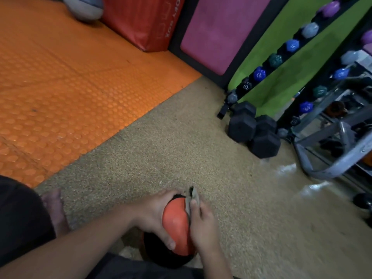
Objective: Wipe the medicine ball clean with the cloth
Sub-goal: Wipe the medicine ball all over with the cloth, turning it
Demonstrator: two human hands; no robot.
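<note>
while both hands (pixel 155 216) grip the medicine ball (pixel 176 226), no label reads.

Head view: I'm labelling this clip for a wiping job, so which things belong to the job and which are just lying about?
Part of the job:
- medicine ball, gripped by the left hand
- cloth, pressed on the ball by the right hand

Lying about:
- black hex dumbbells on the floor
- rack of coloured dumbbells
- red soft box
- orange mat
</note>
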